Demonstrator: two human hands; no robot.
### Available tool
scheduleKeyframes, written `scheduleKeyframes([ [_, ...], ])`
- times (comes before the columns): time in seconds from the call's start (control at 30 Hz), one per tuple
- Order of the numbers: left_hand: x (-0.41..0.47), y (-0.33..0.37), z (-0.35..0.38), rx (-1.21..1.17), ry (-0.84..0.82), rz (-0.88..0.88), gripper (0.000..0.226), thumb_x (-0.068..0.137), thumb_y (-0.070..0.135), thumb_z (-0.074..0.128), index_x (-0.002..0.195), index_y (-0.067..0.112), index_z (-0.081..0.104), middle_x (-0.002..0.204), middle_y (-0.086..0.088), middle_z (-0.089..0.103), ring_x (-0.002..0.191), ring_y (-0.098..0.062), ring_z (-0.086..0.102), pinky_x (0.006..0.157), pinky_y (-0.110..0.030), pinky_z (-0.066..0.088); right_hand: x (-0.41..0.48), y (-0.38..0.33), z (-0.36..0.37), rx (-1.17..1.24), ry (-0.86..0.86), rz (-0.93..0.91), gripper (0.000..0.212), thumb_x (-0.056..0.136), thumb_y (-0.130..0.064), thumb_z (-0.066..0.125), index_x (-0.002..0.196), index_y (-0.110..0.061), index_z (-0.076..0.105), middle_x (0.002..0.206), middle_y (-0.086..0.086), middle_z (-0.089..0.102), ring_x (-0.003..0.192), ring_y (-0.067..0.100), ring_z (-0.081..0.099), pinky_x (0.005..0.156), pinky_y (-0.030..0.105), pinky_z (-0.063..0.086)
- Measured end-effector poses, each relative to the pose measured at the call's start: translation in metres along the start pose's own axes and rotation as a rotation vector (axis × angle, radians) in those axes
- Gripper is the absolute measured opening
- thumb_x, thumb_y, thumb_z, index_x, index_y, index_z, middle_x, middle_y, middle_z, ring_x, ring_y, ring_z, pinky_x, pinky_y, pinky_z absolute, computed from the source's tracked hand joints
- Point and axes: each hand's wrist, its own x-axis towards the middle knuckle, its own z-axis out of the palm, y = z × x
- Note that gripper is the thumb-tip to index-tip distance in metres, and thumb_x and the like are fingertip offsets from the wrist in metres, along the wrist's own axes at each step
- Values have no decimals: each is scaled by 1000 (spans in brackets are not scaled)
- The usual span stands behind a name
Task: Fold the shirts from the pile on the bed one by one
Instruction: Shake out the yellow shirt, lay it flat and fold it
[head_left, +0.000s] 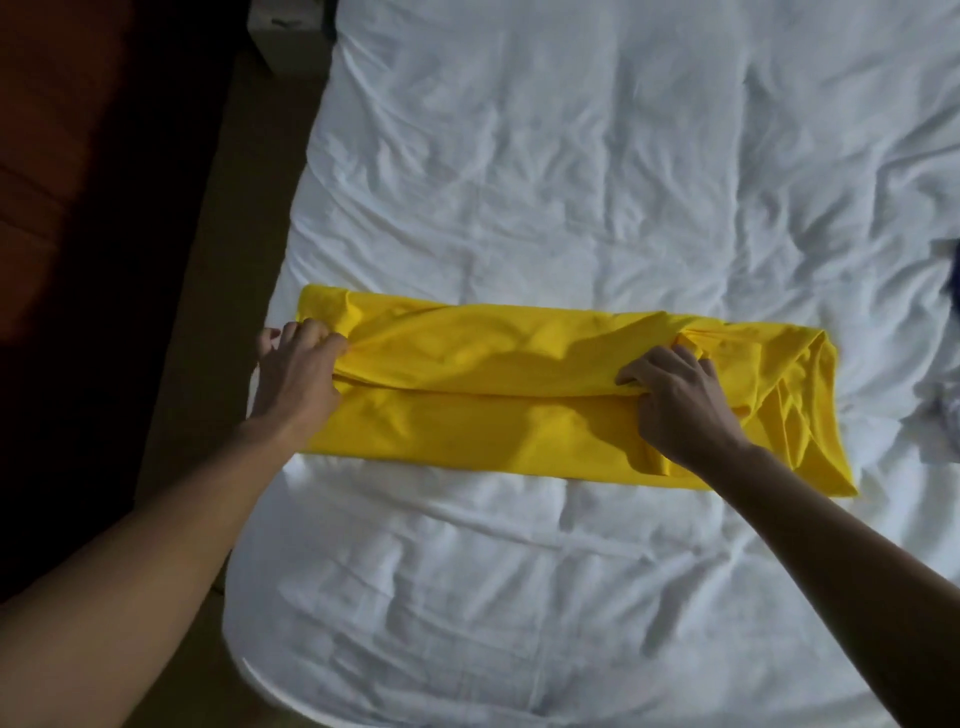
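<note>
A yellow shirt (519, 395), its long axis running nine to three o'clock across the white bed (571, 156), is pinched at either end by left hand (298, 379) and right hand (680, 400).

The left hand (298, 379) and right hand (680, 405) are bare, forearms too (uncovered as far as visible).

A bed (571, 156) with rumpled white bedding spreads beyond the left hand (296, 379), a dim tan floor (249, 208) strip runs just outside it, then shadowed reddish-brown furniture (62, 156) farther left.
</note>
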Motion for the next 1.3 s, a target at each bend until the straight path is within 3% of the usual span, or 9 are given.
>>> scheduleKeyframes([
  [0.17, 13, 5, -12, -442, 89, -362, 43, 72, 6, 64, 114, 18, 61, 124, -11, 56, 122, -36, 50, 104, -51, 34, 11, -27, -2, 26, -42, -17, 47, 68, -21, 56, 112, -21, 73, 111, 1, 65, 104, 34, 51, 87, 47, 34],
  [0.3, 51, -13, -2, -829, 84, -784, 37, 84, 43, 58, 115, 24, 53, 125, -8, 62, 120, -33, 59, 110, -56, 40, 34, -50, 7, 52, -63, 28, 38, 88, -28, 64, 125, -20, 66, 123, 6, 60, 115, 35, 50, 94, 50, 38],
  [0.4, 70, -13, 2, -913, 32, -781, 25, 86, 48, 68, 100, 28, 62, 116, -4, 70, 110, -27, 65, 109, -50, 45, 50, -62, 20, 53, -132, 48, 44, 95, -33, 66, 137, -21, 59, 135, 8, 53, 124, 35, 46, 98, 51, 39],
  [0.57, 81, -26, -2, -934, 178, -849, 23, 94, 31, 71, 112, 17, 67, 116, -8, 71, 109, -27, 67, 97, -38, 54, 52, -69, 36, 37, -207, 81, 55, 94, -30, 68, 146, -25, 51, 146, 10, 45, 133, 37, 41, 102, 56, 42],
  [0.77, 66, -6, -2, -498, 239, -507, 39, 88, 29, 69, 122, 17, 55, 134, -14, 51, 132, -36, 45, 111, -54, 29, 41, -67, 30, 67, -198, 63, 55, 95, -26, 68, 147, -19, 51, 149, 14, 47, 136, 39, 43, 105, 56, 43],
  [0.87, 49, 36, -9, -389, 294, -239, 45, 83, 24, 69, 125, 18, 56, 132, -13, 52, 127, -37, 47, 102, -52, 35, 28, -63, 20, 108, -75, 44, 53, 91, -18, 70, 142, -15, 56, 142, 16, 53, 129, 40, 48, 102, 55, 47],
  [1.0, 24, 114, 6, -482, 167, 77, 33, 78, 20, 71, 111, 20, 65, 120, -8, 57, 113, -35, 54, 92, -50, 44, 4, -46, 9, 150, 155, 81, 48, 86, -7, 70, 133, -11, 62, 133, 16, 57, 120, 41, 52, 102, 51, 45],
  [1.2, 4, 236, 20, -672, -1, 247, 37, 82, 37, 68, 113, 16, 67, 113, -8, 63, 107, -35, 60, 88, -50, 49, -36, 19, 0, 198, 357, 432, 51, 87, -17, 64, 135, -7, 55, 137, 19, 54, 127, 40, 49, 109, 48, 36],
  [1.3, 3, 287, 20, -722, -36, 270, 49, 83, 47, 74, 120, 17, 63, 116, -7, 63, 111, -34, 58, 91, -49, 48, -44, 49, -2, 343, 273, 774, 60, 94, -33, 65, 143, -5, 47, 138, 21, 53, 133, 40, 45, 112, 46, 34],
])
